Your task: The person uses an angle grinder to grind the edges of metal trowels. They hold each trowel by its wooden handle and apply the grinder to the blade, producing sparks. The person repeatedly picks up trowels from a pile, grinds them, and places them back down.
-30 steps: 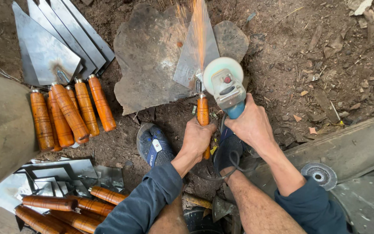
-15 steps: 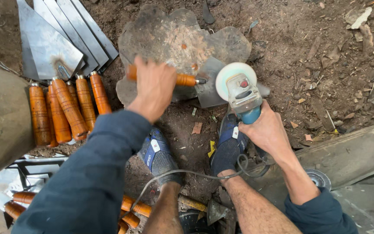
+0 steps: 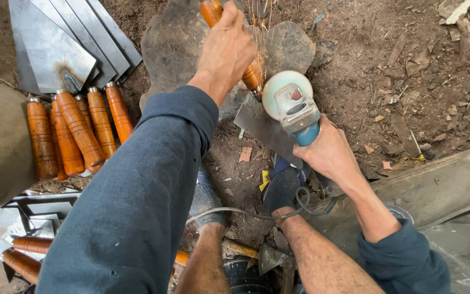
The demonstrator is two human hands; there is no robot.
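My left hand (image 3: 225, 50) grips the orange wooden handle (image 3: 211, 11) of a trowel-like tool whose flat metal blade (image 3: 262, 126) lies across a flat stone (image 3: 175, 43). My right hand (image 3: 327, 153) holds a blue angle grinder (image 3: 292, 106) with a white guard, pressed at the joint between handle and blade. Sparks (image 3: 259, 24) fly upward from the contact point. My two feet in shoes (image 3: 284, 188) rest on the dirt below the stone.
Several finished tools with orange handles (image 3: 77, 133) and metal blades (image 3: 55, 49) lie stacked at the left. More handles (image 3: 25, 256) lie at bottom left. The grinder's cable (image 3: 246, 215) loops over my legs. A grey slab (image 3: 436, 185) sits at right on bare soil.
My left hand turned the tool so its handle points away and its blade points toward me. The grinder came down on the joint, and sparks fly again.
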